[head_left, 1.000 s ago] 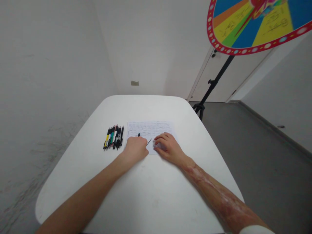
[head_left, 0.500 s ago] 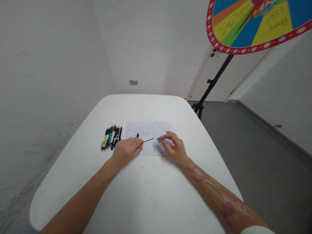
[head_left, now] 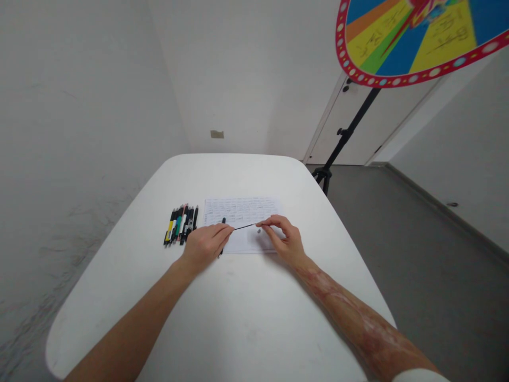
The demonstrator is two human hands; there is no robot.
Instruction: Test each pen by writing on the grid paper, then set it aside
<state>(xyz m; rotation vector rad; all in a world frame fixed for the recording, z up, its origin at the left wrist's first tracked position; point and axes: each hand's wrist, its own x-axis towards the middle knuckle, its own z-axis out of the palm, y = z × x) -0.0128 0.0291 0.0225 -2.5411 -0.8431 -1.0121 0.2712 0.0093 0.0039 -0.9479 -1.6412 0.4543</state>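
My left hand [head_left: 207, 244] is closed, fingertips pinching one end of a thin dark pen refill [head_left: 244, 226]. The refill points to the right, slightly upward, above a sheet of handwritten paper [head_left: 238, 245]. Its other end meets the pinched thumb and forefinger of my right hand [head_left: 284, 237]; anything small between those fingertips is too tiny to make out. Just under them shows a small grey piece [head_left: 259, 231], apparently on the paper. A black pen barrel [head_left: 224, 219] lies partly hidden beneath my left hand.
Left of the paper, several pens [head_left: 181, 225] lie side by side on the white table [head_left: 238, 307]. Walls stand to the left and behind. At right rear, a colourful prize wheel [head_left: 413, 42] stands on a black tripod [head_left: 350, 130] beside the table.
The gap between the refill's end and my right fingertips has closed; they now meet. The small grey piece now shows apart below the right fingertips. The left hand has barely moved.
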